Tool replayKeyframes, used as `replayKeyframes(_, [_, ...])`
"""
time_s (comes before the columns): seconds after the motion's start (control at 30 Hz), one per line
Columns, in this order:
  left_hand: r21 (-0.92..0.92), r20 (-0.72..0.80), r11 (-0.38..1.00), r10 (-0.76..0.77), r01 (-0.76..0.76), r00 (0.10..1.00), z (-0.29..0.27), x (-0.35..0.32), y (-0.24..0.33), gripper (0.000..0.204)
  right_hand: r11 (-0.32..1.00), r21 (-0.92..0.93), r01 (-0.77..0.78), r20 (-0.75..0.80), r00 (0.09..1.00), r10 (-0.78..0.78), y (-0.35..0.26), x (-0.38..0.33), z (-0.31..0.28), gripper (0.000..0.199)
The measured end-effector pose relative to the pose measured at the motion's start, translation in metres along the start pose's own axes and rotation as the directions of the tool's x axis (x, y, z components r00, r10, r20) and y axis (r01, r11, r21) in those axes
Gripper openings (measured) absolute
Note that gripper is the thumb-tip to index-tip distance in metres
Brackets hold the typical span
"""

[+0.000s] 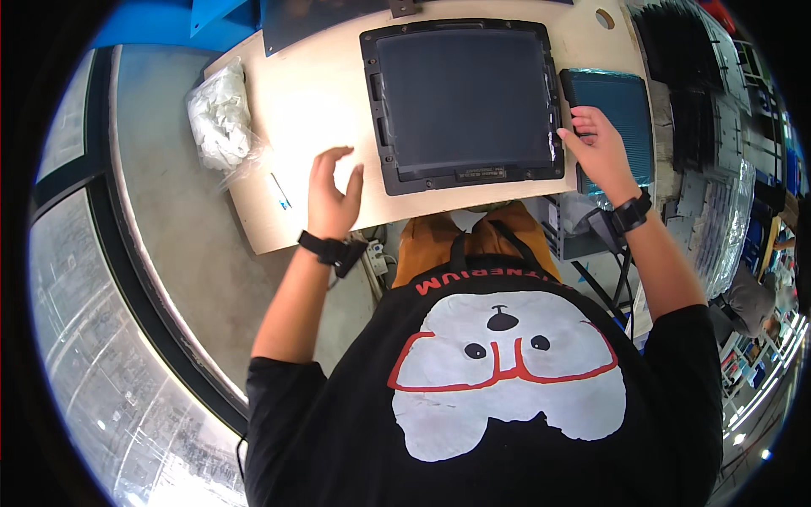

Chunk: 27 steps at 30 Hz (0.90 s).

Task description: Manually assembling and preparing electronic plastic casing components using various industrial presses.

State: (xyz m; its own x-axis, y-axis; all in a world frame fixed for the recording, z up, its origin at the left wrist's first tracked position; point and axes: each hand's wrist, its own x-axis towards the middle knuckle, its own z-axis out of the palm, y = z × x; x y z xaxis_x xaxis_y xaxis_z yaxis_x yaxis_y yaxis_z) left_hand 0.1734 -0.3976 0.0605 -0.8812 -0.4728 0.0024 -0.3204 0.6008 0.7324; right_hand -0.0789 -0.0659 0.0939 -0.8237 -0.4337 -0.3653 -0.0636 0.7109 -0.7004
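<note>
A black rectangular frame (377, 127) lies on the light wooden table, with a smooth dark grey panel (465, 101) set inside it. Clear film shows along the panel's edges. Left of the frame, my left hand (332, 196) hovers over the table's front edge, thumb and fingers apart, holding nothing. My right hand (596, 149) is by the frame's right side, fingers spread and nothing in its grasp; whether a fingertip touches the frame I cannot tell. Partly beneath that hand lies a dark ribbed panel (621, 106) with shiny film at its edges.
A clear bag of crumpled white material (221, 118) sits at the table's left edge. Near it lies a thin blue-tipped stick (280, 193). A dark flat plate (312, 21) is at the back. Stacked black and grey parts (688, 93) stand along the right.
</note>
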Motion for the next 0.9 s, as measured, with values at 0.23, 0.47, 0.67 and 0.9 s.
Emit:
replayKeyframes(0.23, [-0.042,0.033,0.996,0.079,-0.078,0.996,0.029,-0.024,0.013,0.054,0.661,-0.337,0.670,0.159,0.733,-0.661,-0.067,0.011,0.064,0.053])
replayKeyframes(0.47, [-0.288,0.041,0.958,0.028,-0.015,0.999,0.067,-0.032,0.021,0.108,0.626,-0.433,0.648,0.098,0.725,-0.682,-0.125,0.120,0.132,0.058])
replayKeyframes(0.67, [-0.380,-0.157,0.911,-0.233,0.160,0.960,0.091,-0.031,0.027,0.075,0.578,-0.573,0.581,0.086,0.744,-0.662,-0.149,0.138,0.146,0.034])
replayKeyframes(0.9, [-0.558,-0.246,0.803,-0.400,0.208,0.883,0.104,-0.012,0.018,0.043,0.571,-0.564,0.596,-0.038,0.672,-0.740,-0.140,0.132,0.158,0.031])
